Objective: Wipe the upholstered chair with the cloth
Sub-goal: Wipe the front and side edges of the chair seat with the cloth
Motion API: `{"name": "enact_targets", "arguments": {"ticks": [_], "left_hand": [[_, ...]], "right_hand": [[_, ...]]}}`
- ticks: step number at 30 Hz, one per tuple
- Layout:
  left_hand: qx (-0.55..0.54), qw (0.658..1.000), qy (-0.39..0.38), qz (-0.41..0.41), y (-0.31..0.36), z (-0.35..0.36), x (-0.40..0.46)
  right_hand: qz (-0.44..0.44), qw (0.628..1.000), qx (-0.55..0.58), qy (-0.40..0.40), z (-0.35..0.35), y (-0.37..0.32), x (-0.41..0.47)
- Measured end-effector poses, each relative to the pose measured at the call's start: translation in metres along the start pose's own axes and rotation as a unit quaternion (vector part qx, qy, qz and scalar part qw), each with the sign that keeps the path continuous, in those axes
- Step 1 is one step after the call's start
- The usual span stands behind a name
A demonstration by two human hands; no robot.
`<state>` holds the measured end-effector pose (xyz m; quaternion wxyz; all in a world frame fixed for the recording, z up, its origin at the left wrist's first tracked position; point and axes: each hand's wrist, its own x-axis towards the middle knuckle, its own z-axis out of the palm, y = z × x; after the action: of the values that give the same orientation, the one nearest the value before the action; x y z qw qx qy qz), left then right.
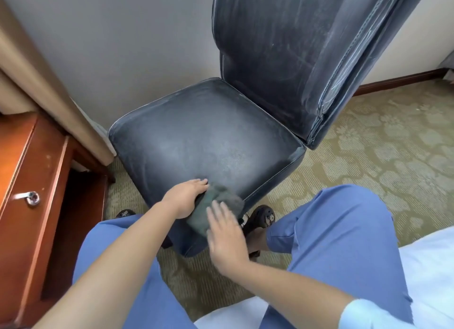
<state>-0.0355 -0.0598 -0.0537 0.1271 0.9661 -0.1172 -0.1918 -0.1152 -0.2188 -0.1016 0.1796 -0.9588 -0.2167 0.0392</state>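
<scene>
Right hand flat, fingers straight on cloth | left hand flat on chair seat edge | no writing legible

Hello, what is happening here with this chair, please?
A seated person is wiping a dark blue upholstered chair. A grey-green cloth lies over the front edge of the seat. The left hand rests on the seat edge at the cloth, and the right hand lies flat against the cloth, blurred. The seat and backrest look dusty and streaked.
</scene>
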Motion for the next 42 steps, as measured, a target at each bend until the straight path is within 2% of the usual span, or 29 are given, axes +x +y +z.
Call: {"name": "enact_targets", "arguments": {"ticks": [2, 4, 6, 8, 11, 13, 17, 21, 24, 27, 29, 31, 34, 37, 42], "left_hand": [[0.002, 1.0, 0.007, 0.009, -0.003, -0.001, -0.001], [-0.001, 1.0, 0.009, 0.013, -0.007, 0.0, -0.004], [-0.016, 1.0, 0.011, 0.008, -0.014, 0.003, -0.007], [-0.035, 0.999, 0.018, -0.016, -0.019, 0.003, -0.011], [-0.058, 0.998, 0.013, -0.036, -0.019, 0.002, -0.017], [-0.07, 0.997, 0.007, -0.042, -0.017, 0.001, -0.02], [-0.097, 0.993, 0.013, -0.065, -0.015, -0.005, -0.02], [-0.119, 0.988, 0.033, -0.097, -0.007, -0.005, -0.023], [-0.107, 0.988, 0.031, -0.108, -0.005, -0.005, -0.023], [-0.112, 0.987, 0.013, -0.117, -0.008, -0.008, -0.023], [-0.116, 0.986, 0.01, -0.119, -0.011, -0.009, -0.022], [-0.104, 0.987, 0.011, -0.121, -0.012, -0.008, -0.022], [-0.059, 0.991, 0.048, -0.108, -0.007, -0.004, -0.019], [-0.007, 0.994, 0.079, -0.081, 0.003, -0.003, -0.012], [0.041, 0.998, 0.028, -0.034, 0.024, 0.0, 0.002]], "right_hand": [[-0.1, 0.994, 0.002, -0.043, 0.004, 0.002, -0.009], [-0.181, 0.982, -0.041, -0.046, -0.001, 0.019, 0.003], [-0.209, 0.972, -0.089, -0.067, -0.012, 0.046, 0.021], [-0.157, 0.981, -0.1, -0.05, -0.026, 0.074, 0.037], [-0.014, 0.999, -0.037, -0.016, -0.042, 0.094, 0.046], [0.011, 0.999, -0.036, -0.014, -0.038, 0.079, 0.042], [-0.099, 0.993, -0.046, -0.038, -0.005, 0.026, 0.011], [-0.275, 0.956, -0.072, -0.074, 0.02, 0.001, -0.002], [-0.304, 0.944, -0.093, -0.085, 0.021, -0.003, 0.012], [-0.213, 0.973, -0.066, -0.054, 0.007, 0.009, 0.026], [-0.106, 0.993, -0.053, 0.018, -0.007, 0.032, 0.035], [0.022, 0.997, -0.036, 0.067, -0.025, 0.062, 0.044], [0.165, 0.985, 0.0, 0.042, -0.041, 0.085, 0.05], [0.197, 0.98, 0.018, 0.015, -0.039, 0.06, 0.045], [0.227, 0.973, 0.042, 0.015, -0.035, 0.056, 0.052]]}}
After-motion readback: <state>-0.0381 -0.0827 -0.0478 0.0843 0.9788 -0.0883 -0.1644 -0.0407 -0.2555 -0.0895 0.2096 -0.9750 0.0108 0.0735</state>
